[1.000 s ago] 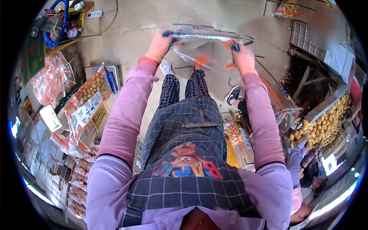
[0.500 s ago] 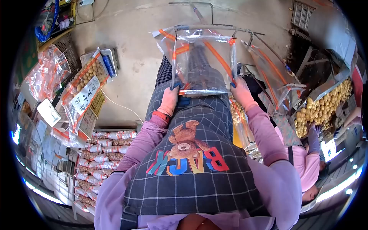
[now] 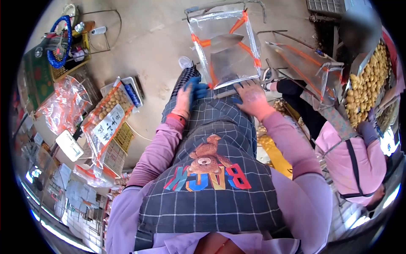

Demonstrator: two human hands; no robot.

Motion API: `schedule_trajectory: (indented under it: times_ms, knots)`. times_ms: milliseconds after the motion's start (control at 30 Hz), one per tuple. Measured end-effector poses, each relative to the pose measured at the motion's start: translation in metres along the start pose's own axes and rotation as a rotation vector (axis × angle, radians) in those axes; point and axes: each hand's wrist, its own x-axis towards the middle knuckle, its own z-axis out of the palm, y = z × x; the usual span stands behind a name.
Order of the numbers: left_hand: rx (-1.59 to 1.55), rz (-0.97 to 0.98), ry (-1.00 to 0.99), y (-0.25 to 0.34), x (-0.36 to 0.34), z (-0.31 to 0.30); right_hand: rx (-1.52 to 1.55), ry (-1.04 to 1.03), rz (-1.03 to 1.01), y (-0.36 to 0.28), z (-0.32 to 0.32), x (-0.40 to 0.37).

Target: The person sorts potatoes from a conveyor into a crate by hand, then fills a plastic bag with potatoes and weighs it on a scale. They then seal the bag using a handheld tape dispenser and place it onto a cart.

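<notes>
A clear plastic bag with orange stripes hangs from a metal rack, its mouth spread into a square. My left hand, with blue coverings on its fingers, is open beside the bag's lower left corner, fingers pointing right. My right hand lies with fingers apart over the bag's lower edge. A grey metal bar ends at its thumb side, between the two hands.
A second striped bag hangs at right, near a co-worker in a pink top and a heap of yellow-brown round produce. At left stand a filled labelled bag, a white scale and crumpled bags.
Both hands were gripping the bag's near corners; now their fingers have come off them. The bag has shifted up and slightly tilted in view, and my view has turned.
</notes>
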Motion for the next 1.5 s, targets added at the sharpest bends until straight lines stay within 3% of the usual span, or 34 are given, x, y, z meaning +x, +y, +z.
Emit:
schedule_trajectory:
  times_ms: [33, 67, 100, 133, 200, 267, 333, 400, 433, 467, 500, 533, 567, 600, 767, 800, 833, 867, 900, 933, 1000, 1067, 1100, 1133, 1200, 1267, 1300, 1333, 1367, 1400, 1433, 1467, 1500]
  knots:
    - [-0.275, -0.033, -0.244, -0.004, 0.002, -0.048, 0.003, 0.035, 0.008, -0.002, 0.004, 0.003]
    - [-0.541, -0.070, -0.498, -0.003, 0.010, -0.093, 0.014, -0.155, 0.120, 0.006, 0.011, 0.014]
    - [-0.213, -0.011, -0.029, 0.020, -0.012, -0.090, 0.036, -0.347, 0.237, 0.009, 0.018, 0.021]
    - [0.116, 0.063, 0.435, 0.036, -0.045, -0.085, 0.047, -0.310, 0.256, 0.009, 0.026, 0.020]
    - [0.170, 0.086, 0.477, 0.051, -0.073, -0.124, 0.073, -0.101, 0.202, 0.010, 0.038, 0.012]
    - [0.158, 0.180, 0.473, 0.058, -0.100, -0.144, 0.025, -0.078, 0.248, 0.006, 0.049, -0.011]
    - [0.072, 0.245, -0.180, 0.059, -0.106, -0.202, 0.111, -0.125, 0.288, -0.002, 0.073, -0.049]
    - [0.186, 0.353, 0.287, 0.040, -0.129, -0.155, 0.144, -0.118, 0.361, -0.015, 0.086, -0.096]
    - [0.062, 0.224, 0.018, 0.041, -0.135, -0.163, 0.184, -0.143, 0.406, -0.028, 0.097, -0.124]
    - [0.396, 0.345, -0.206, 0.025, -0.107, -0.219, 0.206, -0.137, 0.443, -0.042, 0.115, -0.152]
    - [0.387, 0.257, -0.157, 0.007, -0.104, -0.215, 0.294, -0.124, 0.527, -0.051, 0.138, -0.179]
    - [0.374, 0.186, -0.111, -0.011, -0.096, -0.199, 0.369, -0.099, 0.604, -0.052, 0.157, -0.201]
    - [-0.024, -0.257, -0.381, 0.002, -0.104, -0.152, 0.418, -0.078, 0.678, -0.052, 0.171, -0.228]
    - [-0.005, -0.265, -0.400, -0.003, -0.107, -0.132, 0.473, -0.065, 0.748, -0.058, 0.185, -0.258]
    - [0.481, -0.131, 0.031, -0.037, -0.081, -0.016, 0.658, -0.070, 1.055, -0.095, 0.240, -0.380]
    - [0.484, -0.149, 0.002, -0.037, -0.066, -0.012, 0.730, -0.015, 1.142, -0.110, 0.255, -0.400]
    - [0.444, -0.163, -0.029, -0.037, -0.057, 0.001, 0.759, -0.109, 1.213, -0.123, 0.279, -0.422]
    - [0.496, -0.143, -0.043, -0.033, -0.056, 0.020, 0.829, -0.038, 1.262, -0.145, 0.288, -0.444]
    - [0.693, -0.088, -0.274, -0.026, -0.035, 0.013, 0.862, 0.188, 1.218, -0.166, 0.313, -0.465]
    - [0.538, -0.245, -0.084, -0.023, -0.040, 0.051, 0.848, 0.213, 1.237, -0.173, 0.317, -0.463]
    - [0.631, -0.316, -0.478, -0.012, 0.030, 0.019, 0.736, -0.082, 1.342, -0.187, 0.309, -0.457]
    - [0.584, -0.341, -0.557, -0.001, 0.104, 0.012, 0.845, -0.219, 1.422, -0.175, 0.310, -0.428]
    - [0.737, -0.202, -0.015, 0.000, 0.059, 0.110, 0.916, -0.341, 1.414, -0.163, 0.307, -0.414]
    - [0.715, -0.170, -0.062, 0.001, 0.066, 0.150, 0.752, -0.263, 1.378, -0.164, 0.329, -0.403]
    - [0.761, -0.115, -0.161, 0.002, 0.078, 0.238, 1.071, -0.541, 1.275, -0.144, 0.312, -0.401]
    - [0.779, -0.059, -0.312, -0.006, 0.101, 0.309, 1.255, -0.797, 1.074, -0.129, 0.352, -0.404]
    - [0.828, -0.004, -0.338, -0.018, 0.091, 0.358, 1.217, -0.841, 1.025, -0.095, 0.275, -0.400]
    - [0.820, -0.027, -0.423, -0.031, 0.099, 0.391, 1.082, -0.542, 1.106, -0.082, 0.291, -0.397]
    - [0.810, -0.050, -0.511, -0.044, 0.109, 0.418, 0.815, -0.385, 0.910, -0.043, 0.263, -0.392]
    - [0.760, -0.153, -0.522, -0.064, 0.122, 0.443, 1.295, 0.115, 1.181, -0.002, 0.166, -0.392]
    - [0.707, -0.252, -0.537, -0.084, 0.134, 0.471, 1.349, 0.188, 1.347, 0.048, 0.102, -0.379]
    - [0.688, -0.345, -0.535, -0.103, 0.136, 0.496, 1.218, 0.650, 1.324, 0.086, 0.066, -0.368]
    - [0.626, -0.414, -0.521, -0.125, 0.146, 0.512, 0.968, 0.827, 1.315, 0.134, 0.050, -0.352]
